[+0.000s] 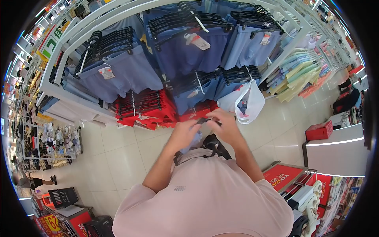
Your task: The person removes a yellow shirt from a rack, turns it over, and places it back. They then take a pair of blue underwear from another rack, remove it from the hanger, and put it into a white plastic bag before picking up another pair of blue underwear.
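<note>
A slim black piece [203, 121] is up in the air between the two hands, the left hand [183, 134] and the right hand [225, 125] each pinching it with the fingers; it looks like a hanger, though it's too small and blurred from here to swear to it. Only a short dark stretch shows (knuckles cover the rest). Below it, close to the person's waist, a pale blue cloth [195, 140] droops softly, partly hidden by the left hand.

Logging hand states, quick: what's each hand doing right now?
Left hand: closed on a black piece, perhaps a hanger.
Right hand: closed, apparently on the same piece's other end.
</note>
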Demonstrator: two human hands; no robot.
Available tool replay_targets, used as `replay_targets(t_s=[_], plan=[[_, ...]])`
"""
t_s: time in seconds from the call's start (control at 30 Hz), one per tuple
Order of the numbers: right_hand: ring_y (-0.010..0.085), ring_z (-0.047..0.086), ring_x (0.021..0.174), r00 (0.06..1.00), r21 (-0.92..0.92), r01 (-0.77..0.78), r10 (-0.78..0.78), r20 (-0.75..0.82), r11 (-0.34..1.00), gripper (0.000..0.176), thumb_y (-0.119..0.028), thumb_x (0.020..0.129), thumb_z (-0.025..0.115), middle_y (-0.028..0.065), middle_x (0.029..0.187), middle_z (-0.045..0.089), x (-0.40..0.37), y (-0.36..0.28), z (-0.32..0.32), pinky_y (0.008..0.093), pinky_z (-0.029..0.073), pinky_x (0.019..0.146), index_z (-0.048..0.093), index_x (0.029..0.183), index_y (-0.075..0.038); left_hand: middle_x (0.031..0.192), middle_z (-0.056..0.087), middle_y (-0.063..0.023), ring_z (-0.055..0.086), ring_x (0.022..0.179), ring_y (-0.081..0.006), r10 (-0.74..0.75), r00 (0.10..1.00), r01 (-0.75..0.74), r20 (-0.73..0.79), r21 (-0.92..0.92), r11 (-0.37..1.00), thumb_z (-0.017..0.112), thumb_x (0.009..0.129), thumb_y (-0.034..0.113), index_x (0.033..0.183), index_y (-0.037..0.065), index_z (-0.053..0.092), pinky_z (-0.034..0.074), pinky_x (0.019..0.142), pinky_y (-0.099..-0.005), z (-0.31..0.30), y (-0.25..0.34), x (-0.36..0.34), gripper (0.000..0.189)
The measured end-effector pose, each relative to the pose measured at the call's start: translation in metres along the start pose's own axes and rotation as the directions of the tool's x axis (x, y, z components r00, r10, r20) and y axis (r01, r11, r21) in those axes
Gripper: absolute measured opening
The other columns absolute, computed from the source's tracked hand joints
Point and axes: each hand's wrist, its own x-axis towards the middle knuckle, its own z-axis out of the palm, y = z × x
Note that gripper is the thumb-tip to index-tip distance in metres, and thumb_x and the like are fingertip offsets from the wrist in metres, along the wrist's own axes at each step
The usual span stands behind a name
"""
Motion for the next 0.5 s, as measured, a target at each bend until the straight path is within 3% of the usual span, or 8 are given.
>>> replay_targets(t_s=[0.03, 0.13, 0.2, 0.23, 0.33, 0.43, 0.5], plan=[[0.0234, 0.06, 0.077, 0.995, -0.055, 0.031, -0.036, -0.097, 0.998, 0.018, -0.01, 0.087, 0.068, 0.0128, 0.091, 0.066, 0.001, 0.003, -0.002, 0.0335, 0.047, 0.076, 0.067, 0.1, 0.002, 0.077, 0.066, -0.0156, 0.062, 0.067, -0.0202, 0.022, 0.998, -0.021, -0.063, 0.019, 1.0, 0.061, 0.094, 0.017, 0.098, -0.003, 0.068, 0.047, 0.065, -0.0314, -0.002, -0.004, 0.0, 0.021], [0.0229, 0.061, 0.085, 0.945, -0.211, 0.047, -0.112, -0.308, 0.976, 0.02, -0.01, 0.088, 0.067, 0.0124, 0.096, 0.066, 0.008, 0.026, -0.022, 0.0327, 0.048, 0.081, 0.066, 0.104, 0.002, 0.079, 0.065, -0.0202, 0.061, 0.066, -0.0325, -0.047, 0.986, 0.036, -0.162, -0.072, 0.997, 0.063, 0.094, 0.018, 0.1, -0.002, 0.068, 0.047, 0.064, -0.0358, -0.014, -0.014, 0.0, 0.021], [0.0226, 0.062, 0.088, 0.924, -0.289, -0.012, -0.1, -0.37, 0.957, 0.02, -0.011, 0.089, 0.066, 0.0123, 0.096, 0.066, 0.013, 0.041, -0.036, 0.0326, 0.048, 0.082, 0.066, 0.105, 0.003, 0.076, 0.065, -0.0168, 0.059, 0.064, -0.024, -0.078, 0.977, 0.052, -0.196, -0.133, 0.99, 0.063, 0.094, 0.017, 0.1, -0.001, 0.068, 0.046, 0.063, -0.0334, -0.021, -0.014, -0.002, 0.02], [0.0213, 0.061, 0.088, 0.939, -0.269, -0.034, -0.062, -0.339, 0.963, 0.022, -0.012, 0.09, 0.066, 0.0123, 0.097, 0.067, 0.013, 0.051, -0.039, 0.0326, 0.048, 0.083, 0.065, 0.106, 0.003, 0.074, 0.064, -0.0152, 0.058, 0.064, -0.0198, -0.094, 0.972, 0.06, -0.214, -0.163, 0.985, 0.063, 0.094, 0.016, 0.099, -0.001, 0.069, 0.046, 0.062, -0.0321, -0.024, -0.015, -0.002, 0.019], [0.0187, 0.06, 0.083, 0.984, -0.072, -0.175, 0.174, -0.022, 0.982, 0.019, -0.014, 0.092, 0.064, 0.0099, 0.091, 0.067, 0.012, 0.074, -0.041, 0.0314, 0.048, 0.079, 0.065, 0.1, 0.003, 0.08, 0.068, -0.009, 0.06, 0.076, -0.0131, -0.086, 0.973, 0.059, -0.212, -0.133, 0.989, 0.06, 0.095, 0.016, 0.096, -0.004, 0.069, 0.047, 0.071, -0.0283, -0.031, -0.018, -0.003, 0.022], [0.0212, 0.065, 0.074, 0.915, -0.172, -0.266, 0.305, 0.263, 0.948, 0.022, -0.018, 0.091, 0.064, 0.0103, 0.08, 0.069, 0.015, 0.088, -0.036, 0.0345, 0.05, 0.07, 0.068, 0.097, 0.002, 0.083, 0.069, -0.0103, 0.062, 0.078, -0.0143, -0.128, 0.969, 0.094, -0.21, -0.164, 0.982, 0.06, 0.095, 0.016, 0.098, -0.005, 0.069, 0.048, 0.074, -0.0288, -0.029, -0.016, 0.001, 0.023], [0.0193, 0.064, 0.071, 0.88, -0.129, -0.321, 0.346, 0.326, 0.938, 0.022, -0.019, 0.092, 0.063, 0.0096, 0.075, 0.067, 0.018, 0.102, -0.032, 0.0344, 0.049, 0.066, 0.068, 0.093, 0.002, 0.08, 0.068, -0.0127, 0.062, 0.072, -0.0166, -0.116, 0.957, 0.084, -0.265, -0.131, 0.988, 0.063, 0.094, 0.017, 0.099, -0.002, 0.069, 0.049, 0.069, -0.0303, -0.027, -0.028, 0.006, 0.021]])
